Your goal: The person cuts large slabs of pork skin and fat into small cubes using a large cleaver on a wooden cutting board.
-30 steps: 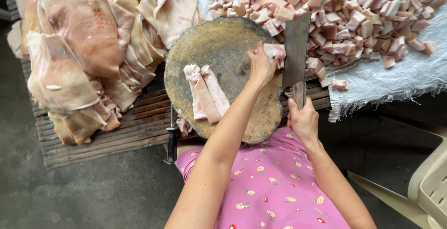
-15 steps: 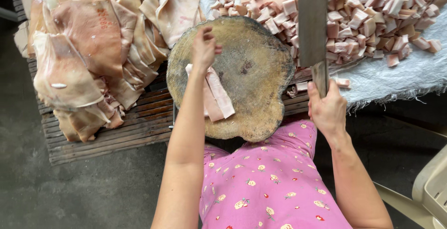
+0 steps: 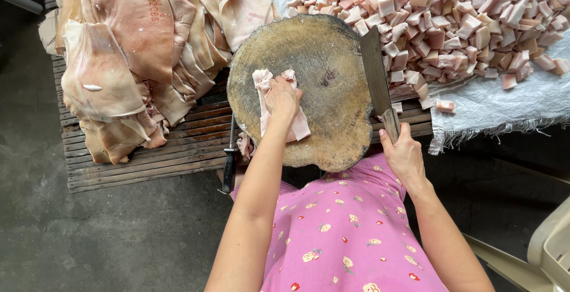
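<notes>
A round wooden chopping block (image 3: 332,60) rests on a slatted wooden platform. Two long pink strips of fatty meat (image 3: 261,87) lie side by side on its left half. My left hand (image 3: 282,99) presses down on the strips, fingers curled over them. My right hand (image 3: 404,152) grips the wooden handle of a broad cleaver (image 3: 374,69), whose blade lies over the right edge of the block, pointing away from me.
Large slabs of pale pork skin (image 3: 130,54) are piled on the platform (image 3: 142,167) at left. A heap of cut meat cubes (image 3: 463,19) lies on a white woven sheet (image 3: 510,105) at right. A black-handled knife (image 3: 228,164) hangs beside the block. A plastic chair (image 3: 549,250) is at lower right.
My left hand moved from the block's right side to the left and settled on the strips. The cleaver was raised, then came down to the block's right edge.
</notes>
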